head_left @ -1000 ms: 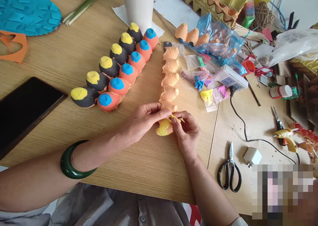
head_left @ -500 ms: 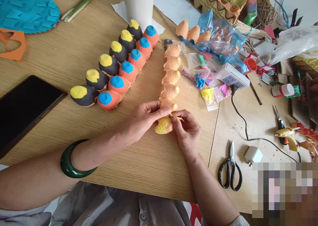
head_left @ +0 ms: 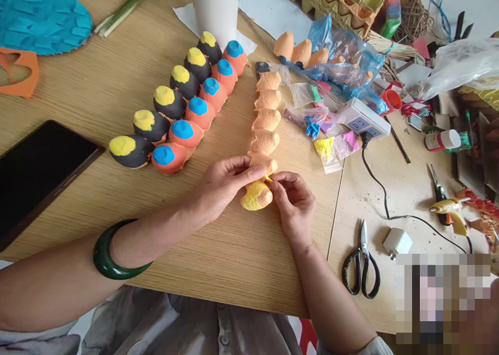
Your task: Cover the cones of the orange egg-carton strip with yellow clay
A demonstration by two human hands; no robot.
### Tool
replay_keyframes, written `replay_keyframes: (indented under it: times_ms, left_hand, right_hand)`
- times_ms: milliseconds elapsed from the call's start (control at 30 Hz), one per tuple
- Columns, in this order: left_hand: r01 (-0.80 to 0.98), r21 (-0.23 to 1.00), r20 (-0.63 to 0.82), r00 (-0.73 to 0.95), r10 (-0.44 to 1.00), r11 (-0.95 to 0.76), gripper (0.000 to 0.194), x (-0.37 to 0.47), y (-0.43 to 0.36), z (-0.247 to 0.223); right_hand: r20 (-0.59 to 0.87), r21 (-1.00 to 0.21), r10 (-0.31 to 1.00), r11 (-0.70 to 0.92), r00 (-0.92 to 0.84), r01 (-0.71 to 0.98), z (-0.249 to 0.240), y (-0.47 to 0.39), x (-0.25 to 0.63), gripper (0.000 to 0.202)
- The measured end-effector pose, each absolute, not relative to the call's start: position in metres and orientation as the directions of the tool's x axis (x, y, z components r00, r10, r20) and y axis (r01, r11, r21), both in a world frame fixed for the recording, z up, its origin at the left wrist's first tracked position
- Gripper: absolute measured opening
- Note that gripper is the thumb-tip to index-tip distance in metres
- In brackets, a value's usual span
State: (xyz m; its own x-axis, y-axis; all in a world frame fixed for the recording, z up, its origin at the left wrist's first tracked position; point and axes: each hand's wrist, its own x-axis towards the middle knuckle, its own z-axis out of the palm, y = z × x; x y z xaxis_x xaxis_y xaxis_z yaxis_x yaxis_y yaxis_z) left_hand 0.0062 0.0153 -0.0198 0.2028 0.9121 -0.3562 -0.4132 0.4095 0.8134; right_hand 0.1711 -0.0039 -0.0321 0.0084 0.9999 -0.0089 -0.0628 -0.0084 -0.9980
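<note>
A strip of orange egg-carton cups [head_left: 266, 120] lies lengthwise in front of me. Yellow clay [head_left: 254, 195] covers much of its nearest cup, leaving the right tip bare orange. My left hand [head_left: 214, 191] holds the strip from the left near that cup, its thumb stretched over the top. From the right, my right hand [head_left: 293, 204] pinches a small bit of yellow clay [head_left: 268, 178] between thumb and forefinger, at the gap between the two nearest cups. The ends of the left fingers are hidden behind the strip.
Left stand black cups with yellow tops [head_left: 163, 99] and orange cups with blue tops [head_left: 197, 108]. A phone [head_left: 47, 175] lies beyond. To the right are clay packets [head_left: 324, 148], a power strip [head_left: 364, 118], scissors [head_left: 362, 261] and a glue gun [head_left: 452, 209].
The yellow strand at my right fingertips shows less length, and those fingers have shifted slightly. My left hand keeps its hold on the strip. The whole view has moved a little.
</note>
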Motion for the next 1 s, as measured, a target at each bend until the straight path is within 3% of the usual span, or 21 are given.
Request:
replay_keyframes:
  times_ms: [267,533,1000]
  left_hand:
    - [-0.44,0.761,-0.365,0.316,0.876,0.476,0.027,0.005,0.016,-0.015]
    - [-0.434,0.792,-0.345,0.262,0.901,0.429,0.026,0.004,0.016,-0.016]
    - [-0.524,0.646,-0.407,0.377,0.832,0.554,0.026,0.006,0.019,-0.007]
  right_hand:
    - [0.046,-0.993,0.998,0.05,0.038,-0.108,-0.033,-0.002,0.17,0.005]
    - [0.096,-0.993,0.995,0.095,-0.013,-0.076,-0.031,-0.002,0.171,0.005]
    - [0.057,-0.993,0.998,0.058,0.012,-0.101,-0.034,-0.003,0.174,0.01]
